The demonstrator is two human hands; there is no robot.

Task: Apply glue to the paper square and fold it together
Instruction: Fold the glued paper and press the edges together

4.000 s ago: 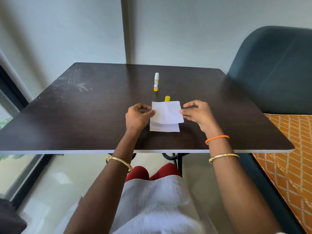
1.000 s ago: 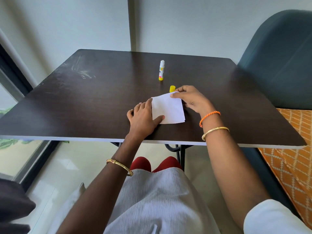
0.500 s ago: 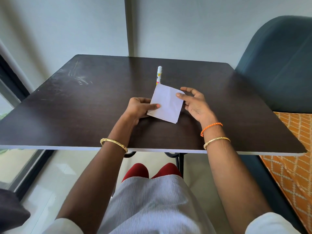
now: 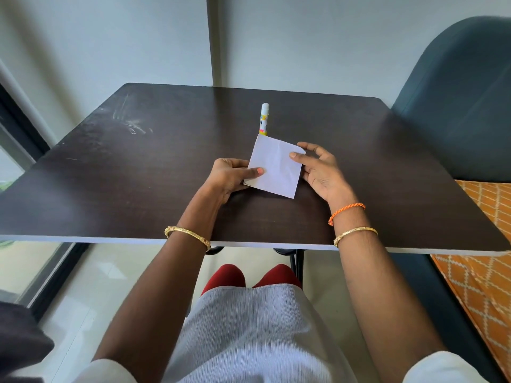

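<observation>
Paper square [image 4: 275, 167] white, tilted, creased, between left hand [image 4: 229, 175] and right hand [image 4: 322, 172].

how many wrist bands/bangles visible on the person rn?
3. A gold bangle on the left wrist; an orange braided band and a gold bangle on the right wrist. None seems hidden; both forearms show bare.
</observation>
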